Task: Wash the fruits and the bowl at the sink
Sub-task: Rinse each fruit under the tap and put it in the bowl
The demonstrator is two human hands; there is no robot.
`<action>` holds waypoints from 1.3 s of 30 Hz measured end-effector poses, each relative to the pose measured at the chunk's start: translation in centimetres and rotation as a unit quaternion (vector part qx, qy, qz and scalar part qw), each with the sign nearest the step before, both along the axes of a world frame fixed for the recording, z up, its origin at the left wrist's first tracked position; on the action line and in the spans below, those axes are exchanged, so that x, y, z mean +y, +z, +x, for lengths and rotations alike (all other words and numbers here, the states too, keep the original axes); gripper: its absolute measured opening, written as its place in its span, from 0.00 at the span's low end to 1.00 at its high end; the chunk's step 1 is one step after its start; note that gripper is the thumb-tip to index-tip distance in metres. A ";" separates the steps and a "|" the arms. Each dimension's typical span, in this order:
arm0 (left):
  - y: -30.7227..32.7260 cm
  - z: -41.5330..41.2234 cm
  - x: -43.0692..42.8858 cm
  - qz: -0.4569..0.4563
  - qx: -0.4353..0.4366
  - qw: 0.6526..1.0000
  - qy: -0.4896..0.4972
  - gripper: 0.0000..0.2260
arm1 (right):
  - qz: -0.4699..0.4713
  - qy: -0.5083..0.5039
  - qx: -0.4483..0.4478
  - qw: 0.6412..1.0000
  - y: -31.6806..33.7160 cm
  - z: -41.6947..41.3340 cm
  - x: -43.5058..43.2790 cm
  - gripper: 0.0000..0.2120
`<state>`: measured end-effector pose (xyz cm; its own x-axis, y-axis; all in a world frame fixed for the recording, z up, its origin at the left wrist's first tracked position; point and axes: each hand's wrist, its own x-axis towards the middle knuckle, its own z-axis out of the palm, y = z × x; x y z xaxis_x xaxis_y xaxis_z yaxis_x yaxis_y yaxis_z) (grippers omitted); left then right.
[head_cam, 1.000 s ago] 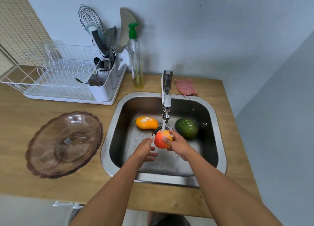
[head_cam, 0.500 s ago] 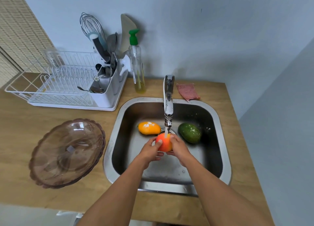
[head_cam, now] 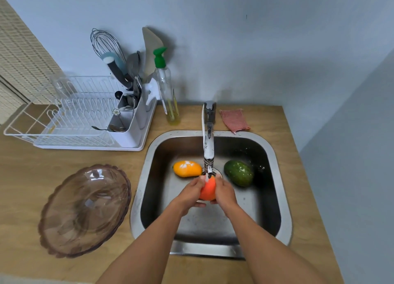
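Two hands, the left hand (head_cam: 190, 193) and right hand (head_cam: 225, 193), hold the orange-red fruit (head_cam: 208, 190) under the tap (head_cam: 208, 147) over the middle of the sink (head_cam: 136, 198). Each grip is curled round one side, likely so water strikes the top. A yellow fruit (head_cam: 187, 168) and green fruit (head_cam: 238, 173) lie just beyond, crowding the basin. The glass bowl (head_cam: 85, 211) waits left on the worktop (head_cam: 25, 177).

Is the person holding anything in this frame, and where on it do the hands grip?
Yes: the orange-red fruit, under the faucet. The left hand and right hand clasp its opposite sides.
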<state>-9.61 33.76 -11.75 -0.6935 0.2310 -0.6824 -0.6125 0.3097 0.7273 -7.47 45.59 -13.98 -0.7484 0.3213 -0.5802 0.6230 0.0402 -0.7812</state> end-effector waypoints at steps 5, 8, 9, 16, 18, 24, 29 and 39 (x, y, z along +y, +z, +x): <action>0.6 0.6 0.7 0.014 -0.028 0.998 0.053 0.26 | -0.046 0.032 0.015 0.998 0.5 1.0 0.2 0.16; 1.3 -0.3 1.0 0.045 -0.049 0.992 0.106 0.28 | -0.050 0.027 0.047 0.997 1.0 0.6 -0.2 0.14; 1.5 -0.7 1.1 0.055 -0.060 0.990 0.114 0.27 | -0.039 0.020 0.052 0.998 1.1 0.3 -0.3 0.15; 2.0 -2.0 0.8 0.073 -0.064 0.995 0.027 0.14 | 0.048 -0.002 0.032 0.998 2.0 -1.2 -0.1 0.24; 1.8 -2.3 1.0 0.062 -0.057 0.996 0.005 0.14 | 0.064 -0.001 0.036 0.997 2.3 -1.0 0.1 0.24; 0.6 -1.9 1.3 0.021 -0.069 0.997 0.001 0.33 | 0.041 -0.018 0.087 0.995 3.2 1.6 -0.5 0.12; 1.5 -2.2 0.0 0.089 -0.111 0.990 -0.021 0.23 | 0.059 -0.048 0.054 0.996 3.8 1.2 -1.6 0.16; 0.5 -2.6 -2.8 -0.012 -0.005 0.993 -0.119 0.37 | 0.041 -0.115 0.069 0.990 3.6 2.2 -5.3 0.18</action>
